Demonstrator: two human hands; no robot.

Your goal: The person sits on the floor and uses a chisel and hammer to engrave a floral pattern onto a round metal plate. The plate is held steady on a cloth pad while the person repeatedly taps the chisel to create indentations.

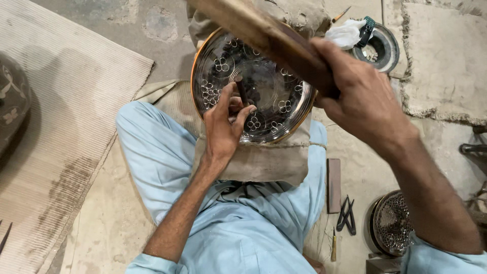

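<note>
We see our left hand (225, 127) resting on a round metal plate (264, 89), its grip pinched together around a short dark punch (241, 90) that stands nearly upright with its tip on the plate's dark face. The plate has a copper-coloured rim and small clover-like patterns cut bright into the dark coating; it lies tilted on a piece of sackcloth (264, 162) spread over our lap, near the middle of the view. Our right hand (362, 96) is raised above and to the right of the plate, its grip clamped around the handle of a wooden mallet (264, 35), whose long head reaches up and left over the plate's far edge.

On the floor to our right lie a flat brown block (333, 185), a pair of dark pliers (347, 215), a small awl (333, 244) and another patterned round dish (391, 223). A ribbed mat (66, 127) covers the floor to our left.
</note>
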